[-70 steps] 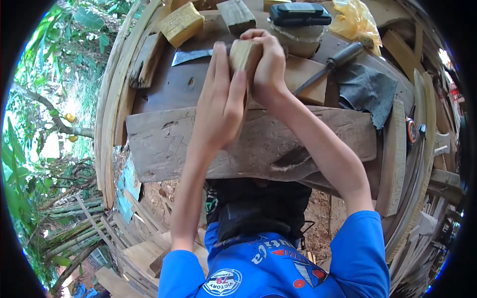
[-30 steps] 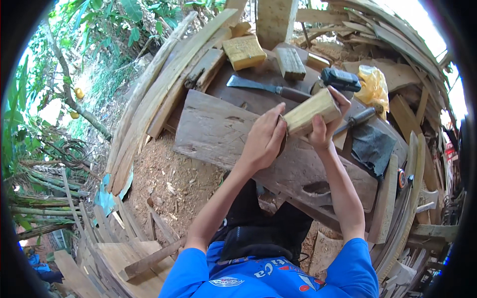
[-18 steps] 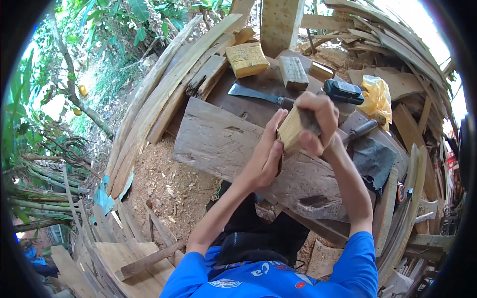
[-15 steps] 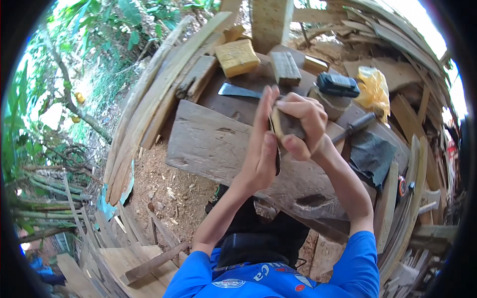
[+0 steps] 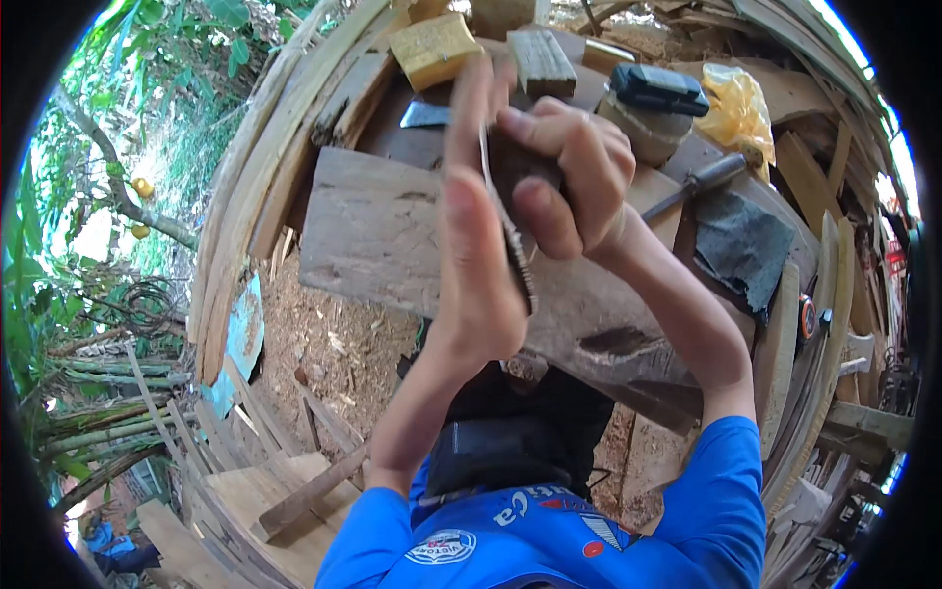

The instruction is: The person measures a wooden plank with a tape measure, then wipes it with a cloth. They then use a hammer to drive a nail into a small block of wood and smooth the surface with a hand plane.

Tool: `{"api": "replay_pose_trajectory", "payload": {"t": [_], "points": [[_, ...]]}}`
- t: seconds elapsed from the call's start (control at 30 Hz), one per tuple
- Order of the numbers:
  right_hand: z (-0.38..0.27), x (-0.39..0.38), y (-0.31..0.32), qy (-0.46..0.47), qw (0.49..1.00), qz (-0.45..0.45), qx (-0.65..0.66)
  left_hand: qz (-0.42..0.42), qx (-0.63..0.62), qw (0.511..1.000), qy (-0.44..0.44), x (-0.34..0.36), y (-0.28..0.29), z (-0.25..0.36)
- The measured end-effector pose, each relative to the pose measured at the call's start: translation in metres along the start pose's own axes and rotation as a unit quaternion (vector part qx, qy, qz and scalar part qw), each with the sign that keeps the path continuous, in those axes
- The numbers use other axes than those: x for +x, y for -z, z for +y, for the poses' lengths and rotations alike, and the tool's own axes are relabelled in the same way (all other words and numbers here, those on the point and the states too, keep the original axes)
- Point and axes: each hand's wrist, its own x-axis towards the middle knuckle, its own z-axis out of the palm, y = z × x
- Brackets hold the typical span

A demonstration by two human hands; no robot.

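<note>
My left hand (image 5: 473,231) is raised with its fingers stretched out and flat, palm turned to the right. Along that palm lies a thin sheet (image 5: 516,250) with a dark, ragged edge, like sandpaper. Facing it, my right hand (image 5: 581,167) is closed round a dark brown piece of wood (image 5: 520,162), mostly hidden by the fingers. Both hands are above a thick weathered plank (image 5: 368,221). Just beyond the left fingers, the end of a flat metal blade (image 5: 424,115) shows; the rest is covered.
Behind the hands are a yellow block (image 5: 435,51), a grey wooden block (image 5: 542,64), a black case (image 5: 659,90) and a yellow plastic bag (image 5: 736,113). To the right lie a handled tool (image 5: 705,179), a dark cloth (image 5: 741,245) and a tape measure (image 5: 807,316). Long boards (image 5: 285,118) line the left.
Both hands have come up nearer the camera and a little to the left. The sheet along my left palm shows more of its edge. The view has also shifted slightly.
</note>
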Motion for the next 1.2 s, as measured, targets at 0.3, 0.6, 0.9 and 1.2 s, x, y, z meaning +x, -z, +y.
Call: {"api": "replay_pose_trajectory", "payload": {"t": [0.3,0.6,0.9,1.2], "points": [[0.008,-0.005,-0.006,-0.025,0.999,0.033,0.004,0.089,0.026,0.977,0.193,-0.025,0.025,-0.048],[0.007,-0.008,0.006,-0.010,1.000,0.022,0.010,0.029,0.070,0.994,0.084,0.011,-0.001,-0.014],[0.008,-0.003,-0.003,0.004,0.996,-0.001,0.094,0.057,0.112,0.984,0.128,-0.008,0.044,-0.048],[-0.022,-0.016,-0.035,-0.129,0.953,-0.023,0.274,0.132,0.228,0.963,-0.055,-0.010,0.080,-0.048]]}}
